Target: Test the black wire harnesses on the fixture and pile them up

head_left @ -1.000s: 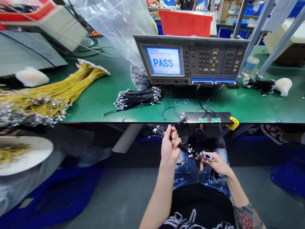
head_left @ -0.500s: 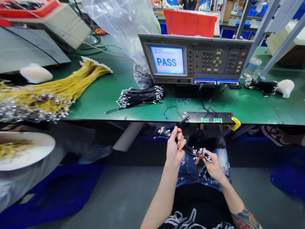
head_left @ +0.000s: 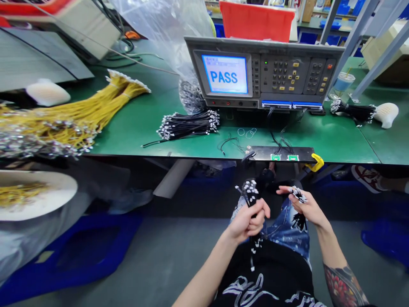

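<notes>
We look down on two bare hands raised above the lap, on the near side of the green table (head_left: 128, 140). The left hand (head_left: 251, 219) is curled firmly around a roughly upright black cable bundle (head_left: 250, 189), white ends showing above and below. Apart, to its right, the right hand (head_left: 305, 209) extends a finger leftward while gripping a second bundle (head_left: 299, 221).

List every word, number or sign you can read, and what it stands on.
"PASS": on the screen of the grey instrument.
Too blurred to read: the smaller lines above it.
Too small: any markings on the keypad.
No legible word: the white print on the black shirt.
</notes>
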Tool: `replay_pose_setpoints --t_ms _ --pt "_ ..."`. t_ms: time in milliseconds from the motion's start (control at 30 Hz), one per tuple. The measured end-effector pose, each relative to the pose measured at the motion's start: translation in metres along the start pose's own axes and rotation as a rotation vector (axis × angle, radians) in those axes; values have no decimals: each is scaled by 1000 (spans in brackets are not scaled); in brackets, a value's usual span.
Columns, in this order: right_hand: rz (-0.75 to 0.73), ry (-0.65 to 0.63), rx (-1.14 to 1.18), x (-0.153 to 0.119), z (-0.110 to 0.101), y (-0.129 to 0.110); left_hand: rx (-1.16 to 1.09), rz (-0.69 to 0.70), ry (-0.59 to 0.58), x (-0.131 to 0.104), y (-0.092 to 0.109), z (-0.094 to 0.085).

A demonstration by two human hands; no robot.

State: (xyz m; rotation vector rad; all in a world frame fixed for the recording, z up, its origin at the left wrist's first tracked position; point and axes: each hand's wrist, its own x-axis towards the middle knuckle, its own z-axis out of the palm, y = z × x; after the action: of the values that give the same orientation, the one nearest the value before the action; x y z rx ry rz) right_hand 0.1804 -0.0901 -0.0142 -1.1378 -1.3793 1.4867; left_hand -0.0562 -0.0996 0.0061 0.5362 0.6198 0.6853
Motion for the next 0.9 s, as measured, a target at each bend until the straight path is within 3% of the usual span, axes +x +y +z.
replay_pose_setpoints --t_ms 167,300,400,533,733,900 --pt "-103 -306 57 26 24 -30 56 -165 -137 -2 -24 17" --pt "-46 -447 22 19 31 -31 64 -175 -151 2 -24 19" --pt "-19 -445 -14 15 28 -29 66 -175 -167 5 -22 18" --pt "-140 -322 -22 26 21 -37 101 -251 -242 8 -21 20" --pt "-126 -553 -61 42 16 -50 135 -294 -290 11 -15 23" --pt "-100 -558 -88 38 19 -43 183 -254 -246 15 -11 19"
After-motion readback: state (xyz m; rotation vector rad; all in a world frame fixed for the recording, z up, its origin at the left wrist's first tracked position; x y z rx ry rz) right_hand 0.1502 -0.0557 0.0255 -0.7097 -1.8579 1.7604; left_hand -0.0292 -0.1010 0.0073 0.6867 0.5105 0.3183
